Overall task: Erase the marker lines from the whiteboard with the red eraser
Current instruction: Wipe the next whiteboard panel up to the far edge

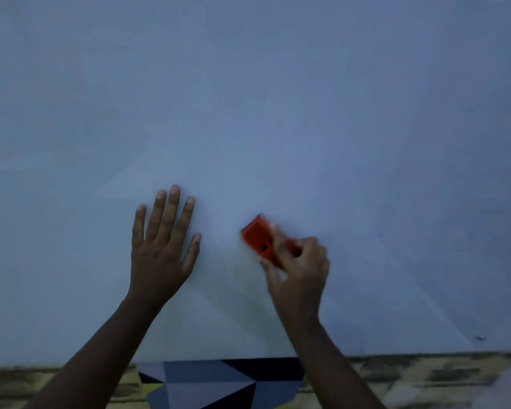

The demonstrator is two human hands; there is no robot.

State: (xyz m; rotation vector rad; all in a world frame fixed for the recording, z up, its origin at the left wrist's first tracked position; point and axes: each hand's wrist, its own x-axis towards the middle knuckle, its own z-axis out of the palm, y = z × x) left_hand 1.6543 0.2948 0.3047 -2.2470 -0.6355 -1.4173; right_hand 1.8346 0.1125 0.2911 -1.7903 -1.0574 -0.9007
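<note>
The left hand (pixel 163 243) lies flat on the whiteboard (pixel 248 98), fingers straight and slightly spread, thumb angled out toward the eraser; it grips nothing and seems to be steadying the board, which looks like a stiff, smooth sheet lying on the floor. No marker lines show on the board around or above these fingertips, though the light is dim and faint strokes could be lost in it.

To the right of that thumb, with bare board between them, the red eraser (pixel 261 239) sits against the surface. It sticks out up and left beyond the fingertips of the right hand (pixel 297 267), which curl round its nearer end. The hand is blurred, so which fingers press which face cannot be told exactly, but it looks like a pinch across the long sides.

The eraser appears to be a small, light, hard plastic block, probably with a soft pad underneath. It should slide easily on the slick board, so a firm hold on the two long edges, low on the body, with downward pressure, is likely the best grip.

A patterned floor (pixel 425 379) and a geometric fabric (pixel 207 382) show below the wrists.
</note>
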